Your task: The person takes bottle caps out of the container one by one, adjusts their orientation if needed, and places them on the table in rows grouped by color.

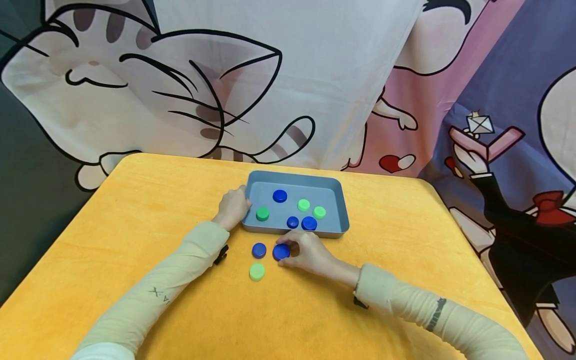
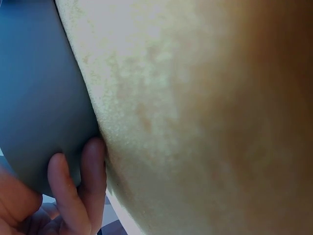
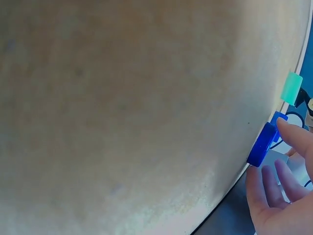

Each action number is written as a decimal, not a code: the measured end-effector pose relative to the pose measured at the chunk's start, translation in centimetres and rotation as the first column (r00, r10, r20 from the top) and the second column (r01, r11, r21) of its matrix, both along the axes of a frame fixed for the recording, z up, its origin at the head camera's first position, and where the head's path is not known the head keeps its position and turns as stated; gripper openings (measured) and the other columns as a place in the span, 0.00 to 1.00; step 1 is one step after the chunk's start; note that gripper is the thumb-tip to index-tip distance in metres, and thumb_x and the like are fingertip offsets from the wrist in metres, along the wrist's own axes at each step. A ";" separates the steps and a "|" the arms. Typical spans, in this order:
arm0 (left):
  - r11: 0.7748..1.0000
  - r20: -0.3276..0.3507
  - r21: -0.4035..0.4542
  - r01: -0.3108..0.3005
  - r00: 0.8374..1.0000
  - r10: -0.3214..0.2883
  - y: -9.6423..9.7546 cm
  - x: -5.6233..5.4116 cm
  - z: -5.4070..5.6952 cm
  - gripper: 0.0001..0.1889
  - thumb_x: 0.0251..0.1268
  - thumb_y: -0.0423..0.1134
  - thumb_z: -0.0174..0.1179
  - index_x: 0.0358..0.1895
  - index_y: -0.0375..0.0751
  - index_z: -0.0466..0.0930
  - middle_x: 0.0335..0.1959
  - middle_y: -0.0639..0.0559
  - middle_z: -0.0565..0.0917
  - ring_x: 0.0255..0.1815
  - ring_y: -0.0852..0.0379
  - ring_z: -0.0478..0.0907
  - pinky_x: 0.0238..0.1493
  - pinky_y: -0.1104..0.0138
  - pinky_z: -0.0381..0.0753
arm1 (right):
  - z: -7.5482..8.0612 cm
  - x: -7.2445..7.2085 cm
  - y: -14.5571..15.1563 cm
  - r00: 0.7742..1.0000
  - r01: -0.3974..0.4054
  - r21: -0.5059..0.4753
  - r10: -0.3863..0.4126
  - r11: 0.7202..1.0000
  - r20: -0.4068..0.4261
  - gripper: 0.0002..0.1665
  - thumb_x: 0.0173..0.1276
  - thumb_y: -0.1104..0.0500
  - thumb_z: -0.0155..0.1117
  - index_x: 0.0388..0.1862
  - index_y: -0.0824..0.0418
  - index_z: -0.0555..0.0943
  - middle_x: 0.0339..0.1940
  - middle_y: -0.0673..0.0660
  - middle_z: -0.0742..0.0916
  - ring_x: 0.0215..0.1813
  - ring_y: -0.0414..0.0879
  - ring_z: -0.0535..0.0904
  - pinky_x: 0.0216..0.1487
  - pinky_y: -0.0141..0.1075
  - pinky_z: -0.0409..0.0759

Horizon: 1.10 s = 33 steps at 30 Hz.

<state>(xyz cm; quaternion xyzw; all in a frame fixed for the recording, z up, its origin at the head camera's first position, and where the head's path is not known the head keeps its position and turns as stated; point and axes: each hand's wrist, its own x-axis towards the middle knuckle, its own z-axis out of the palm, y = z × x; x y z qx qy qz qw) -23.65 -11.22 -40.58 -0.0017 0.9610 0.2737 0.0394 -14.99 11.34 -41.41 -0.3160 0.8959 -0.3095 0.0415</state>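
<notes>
Thumb and fingertips of my right hand [image 1: 310, 251] pinch a round blue cap [image 1: 281, 252] at the table, just in front of the tray; the right wrist view shows the same blue cap [image 3: 261, 144] between the thumb and the other fingers. Beside it lie a smaller blue cap [image 1: 259, 250] and a light green cap [image 1: 257, 272]. My left hand [image 1: 232, 206] grips the left end of a grey-blue tray [image 1: 297, 176], its fingers against the outer wall [image 2: 46, 98] in the left wrist view. Inside the tray are a dark green cap [image 1: 262, 214], light green caps [image 1: 303, 205] and blue caps [image 1: 280, 196].
A yellow cloth [image 1: 198, 310] covers the table. Behind it hangs a printed curtain [image 1: 342, 75] with cartoon figures, which also runs down the right side. The tray's near wall stands just behind the right hand.
</notes>
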 end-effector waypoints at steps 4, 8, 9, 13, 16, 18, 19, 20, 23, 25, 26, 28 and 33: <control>1.000 -0.009 -0.001 -0.002 1.000 0.002 0.0 0.0 -0.1 0.23 0.68 0.34 0.49 0.65 0.31 0.66 0.48 0.31 0.81 0.45 0.41 0.81 0.44 0.52 0.79 | 0.0 0.1 0.0 1.000 0.006 -0.024 -0.006 1.000 -0.025 0.22 0.50 0.57 0.78 0.45 0.58 0.84 0.41 0.51 0.88 0.43 0.41 0.81 0.46 0.32 0.80; 1.000 -0.012 -0.004 -0.001 1.000 0.001 0.0 0.0 -0.1 0.23 0.68 0.34 0.50 0.64 0.31 0.66 0.49 0.31 0.81 0.46 0.40 0.81 0.45 0.52 0.79 | 0.1 0.1 -0.2 0.998 0.017 -0.008 -0.017 1.000 -0.053 0.21 0.51 0.56 0.78 0.45 0.57 0.84 0.41 0.50 0.87 0.43 0.40 0.81 0.47 0.32 0.79; 1.000 -0.011 -0.005 -0.001 1.000 0.001 0.0 -0.1 -0.1 0.23 0.68 0.34 0.50 0.64 0.31 0.66 0.49 0.31 0.81 0.46 0.40 0.81 0.45 0.52 0.79 | 0.1 0.1 -0.2 0.998 0.018 -0.006 -0.019 1.000 -0.057 0.21 0.51 0.56 0.78 0.45 0.57 0.84 0.42 0.50 0.87 0.43 0.40 0.81 0.48 0.32 0.79; 1.000 -0.013 -0.005 0.001 1.000 -0.001 0.0 -0.1 -0.1 0.24 0.68 0.34 0.49 0.66 0.30 0.65 0.49 0.31 0.81 0.46 0.41 0.81 0.45 0.52 0.79 | 0.6 0.0 -0.3 0.998 0.019 -0.019 -0.020 1.000 -0.062 0.21 0.52 0.56 0.76 0.47 0.59 0.84 0.42 0.51 0.87 0.45 0.41 0.81 0.49 0.34 0.80; 1.000 -0.017 -0.005 0.000 1.000 0.000 0.0 -0.2 -0.1 0.24 0.68 0.34 0.49 0.66 0.31 0.65 0.49 0.31 0.81 0.45 0.41 0.81 0.44 0.53 0.79 | 0.9 -0.2 -0.3 0.999 0.017 -0.047 -0.019 0.999 -0.049 0.21 0.53 0.57 0.76 0.47 0.61 0.84 0.42 0.53 0.87 0.45 0.45 0.81 0.49 0.37 0.80; 1.000 -0.019 -0.006 0.001 1.000 -0.001 0.0 -0.1 -0.1 0.24 0.68 0.34 0.49 0.66 0.31 0.65 0.49 0.31 0.81 0.44 0.42 0.81 0.44 0.53 0.79 | 1.0 -0.3 -0.3 0.999 0.018 -0.070 -0.020 0.997 -0.038 0.21 0.54 0.58 0.76 0.47 0.61 0.84 0.42 0.55 0.87 0.45 0.47 0.81 0.49 0.39 0.80; 1.000 -0.018 -0.005 0.002 1.000 -0.002 0.0 -0.1 -0.1 0.24 0.68 0.34 0.49 0.66 0.30 0.65 0.49 0.31 0.81 0.44 0.42 0.81 0.44 0.53 0.79 | 1.1 -0.5 -0.3 0.999 0.019 -0.085 -0.021 0.996 -0.028 0.21 0.53 0.58 0.76 0.47 0.62 0.84 0.42 0.55 0.87 0.45 0.48 0.81 0.48 0.39 0.81; 1.000 -0.017 -0.004 0.001 1.000 -0.001 0.0 -0.1 -0.1 0.24 0.68 0.34 0.49 0.66 0.31 0.65 0.49 0.31 0.81 0.44 0.41 0.81 0.44 0.53 0.79 | 1.1 -0.6 -0.3 1.000 0.022 -0.101 -0.024 0.995 -0.019 0.21 0.53 0.58 0.76 0.46 0.62 0.84 0.42 0.55 0.87 0.44 0.49 0.81 0.48 0.40 0.81; 1.000 -0.014 -0.003 -0.001 1.000 0.001 0.0 -0.1 -0.1 0.24 0.68 0.34 0.49 0.65 0.31 0.65 0.49 0.31 0.81 0.45 0.41 0.81 0.44 0.53 0.79 | 1.1 -1.0 -0.4 1.000 0.020 -0.153 -0.022 0.988 -0.011 0.20 0.52 0.59 0.76 0.44 0.61 0.84 0.41 0.55 0.87 0.43 0.49 0.82 0.46 0.40 0.81; 1.000 -0.013 -0.004 -0.003 1.000 0.003 0.0 -0.1 -0.1 0.23 0.68 0.34 0.49 0.65 0.31 0.66 0.49 0.31 0.81 0.45 0.41 0.81 0.45 0.52 0.79 | 1.1 -1.3 -0.5 1.000 0.020 -0.193 -0.021 0.981 -0.004 0.19 0.52 0.60 0.76 0.43 0.61 0.84 0.41 0.54 0.87 0.42 0.49 0.82 0.44 0.41 0.82; 1.000 -0.012 -0.004 -0.004 1.000 0.004 0.0 0.0 -0.1 0.23 0.68 0.34 0.50 0.65 0.31 0.66 0.49 0.31 0.81 0.46 0.41 0.81 0.45 0.52 0.79 | 1.1 -1.5 -0.5 1.000 0.021 -0.207 -0.022 0.978 -0.002 0.19 0.51 0.60 0.77 0.43 0.60 0.84 0.41 0.54 0.88 0.42 0.49 0.83 0.43 0.41 0.82; 1.000 -0.008 -0.007 -0.005 1.000 0.005 0.0 0.0 -0.1 0.23 0.68 0.34 0.49 0.65 0.31 0.66 0.49 0.32 0.81 0.46 0.41 0.81 0.45 0.53 0.79 | 1.2 -1.8 -0.7 1.000 0.023 -0.230 -0.021 0.973 0.010 0.19 0.51 0.61 0.77 0.43 0.61 0.84 0.41 0.56 0.88 0.41 0.50 0.83 0.42 0.41 0.83; 1.000 -0.009 -0.007 -0.003 1.000 0.003 0.0 0.0 0.0 0.23 0.68 0.34 0.49 0.65 0.31 0.66 0.49 0.32 0.81 0.45 0.42 0.81 0.44 0.53 0.79 | 1.7 -2.6 -1.0 0.998 0.044 -0.247 -0.030 0.968 0.059 0.21 0.53 0.59 0.76 0.46 0.64 0.83 0.43 0.59 0.87 0.41 0.49 0.82 0.41 0.38 0.83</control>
